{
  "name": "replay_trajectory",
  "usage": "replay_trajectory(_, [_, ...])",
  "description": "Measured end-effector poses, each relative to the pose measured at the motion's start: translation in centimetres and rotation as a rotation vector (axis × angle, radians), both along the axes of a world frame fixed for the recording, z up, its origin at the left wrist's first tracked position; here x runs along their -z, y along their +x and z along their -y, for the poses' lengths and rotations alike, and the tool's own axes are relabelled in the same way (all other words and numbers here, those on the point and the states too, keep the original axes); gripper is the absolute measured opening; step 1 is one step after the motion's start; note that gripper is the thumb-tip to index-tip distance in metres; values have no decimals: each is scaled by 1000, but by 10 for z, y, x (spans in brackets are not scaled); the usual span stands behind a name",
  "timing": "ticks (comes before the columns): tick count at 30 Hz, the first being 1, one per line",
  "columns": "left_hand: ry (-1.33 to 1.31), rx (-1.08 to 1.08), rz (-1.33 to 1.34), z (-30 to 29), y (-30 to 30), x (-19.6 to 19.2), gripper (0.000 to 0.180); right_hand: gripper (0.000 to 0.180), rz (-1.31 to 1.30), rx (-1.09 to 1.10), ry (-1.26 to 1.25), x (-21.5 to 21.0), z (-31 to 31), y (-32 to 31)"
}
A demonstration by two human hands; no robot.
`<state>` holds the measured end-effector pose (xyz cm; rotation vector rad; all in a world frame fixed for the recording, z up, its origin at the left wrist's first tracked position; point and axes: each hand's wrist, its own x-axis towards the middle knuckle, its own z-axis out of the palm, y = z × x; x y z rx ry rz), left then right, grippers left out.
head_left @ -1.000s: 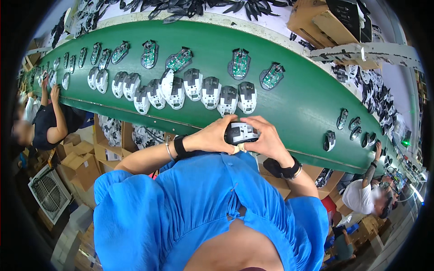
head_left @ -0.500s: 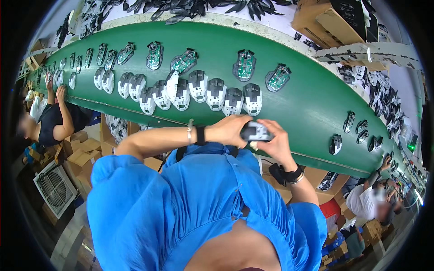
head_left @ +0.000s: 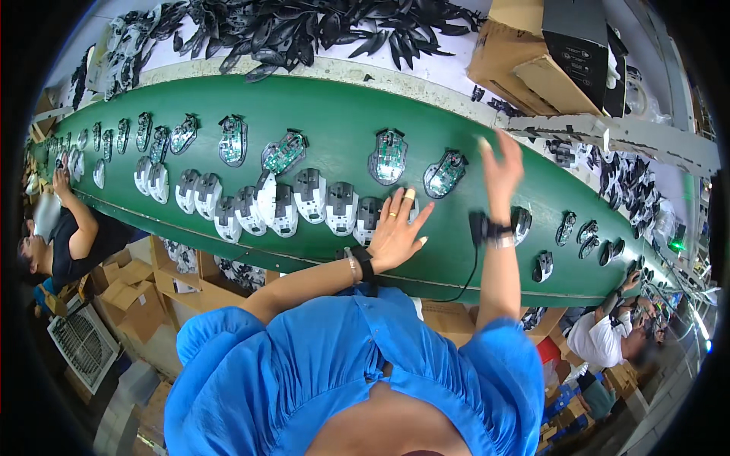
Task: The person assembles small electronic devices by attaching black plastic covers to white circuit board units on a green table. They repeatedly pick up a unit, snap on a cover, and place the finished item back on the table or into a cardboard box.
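A long green conveyor belt [head_left: 327,106] curves across in front of me. My left hand [head_left: 395,228] lies flat with fingers spread at the right end of a near row of white-and-grey mouse bodies [head_left: 308,194], covering the last one. My right hand [head_left: 502,163] is raised over the belt, open and blurred, just right of a mouse base with a green circuit board [head_left: 445,173]. A second such base [head_left: 388,156] lies beside it. A black wrist strap with a cable [head_left: 487,228] is on my right wrist.
Piles of black mouse shells [head_left: 304,30] lie beyond the belt, with cardboard boxes [head_left: 532,53] at the far right. More dark mouse parts [head_left: 544,266] ride the belt to the right. Other people work at the left [head_left: 68,235] and lower right [head_left: 608,334].
Both hands held a mouse close to my body before. Now the left hand has gone down flat onto the belt at the row's end and the right hand has swung out over the belt, empty.
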<state>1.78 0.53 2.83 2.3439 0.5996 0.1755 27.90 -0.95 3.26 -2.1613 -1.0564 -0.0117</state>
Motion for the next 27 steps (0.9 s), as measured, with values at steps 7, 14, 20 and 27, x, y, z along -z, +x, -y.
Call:
replay_trajectory(7, [161,485,-40,-7,-9,34,55,27,363,-324,-90,47,-210,44])
replay_trajectory(14, [-61,-101,-85,13,1,25,89,15,334,-250,-61,50,-202,41])
replay_trajectory(20, [-18,101,-62,14,-9,25,73,36,-1108,7,404,0,-104,-2])
replay_trajectory(27, [-1060,-550,333,-51,-14,-27,56,50,-1231,-107,477,-73,36,-97])
